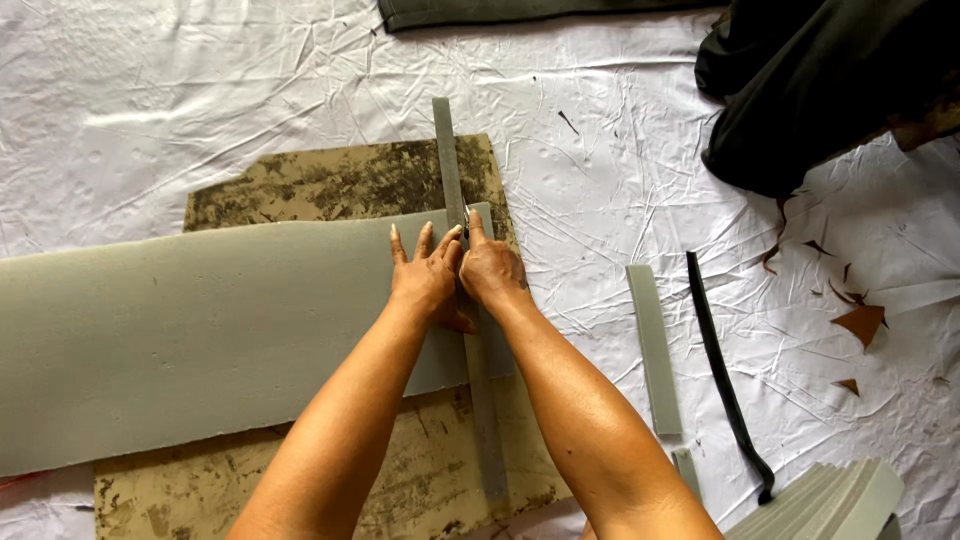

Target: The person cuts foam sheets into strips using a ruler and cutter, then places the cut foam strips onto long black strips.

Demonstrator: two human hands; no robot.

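A long grey foam sheet [180, 340] lies across a stained brown board [340, 180]. A metal ruler [447, 150] runs from far to near over the sheet's right end. My left hand [425, 275] presses flat on the ruler and the foam, fingers spread. Close beside it, my right hand [490, 270] is closed around a small blade whose tip shows at the ruler's edge, near the sheet's far edge. The two hands touch each other.
A cut grey foam strip [655, 345] and a black strip [722, 375] lie to the right on the crumpled white cloth [150, 90]. A stack of grey strips [830, 500] sits at bottom right. Dark fabric [810, 90] and brown scraps [862, 322] lie at the far right.
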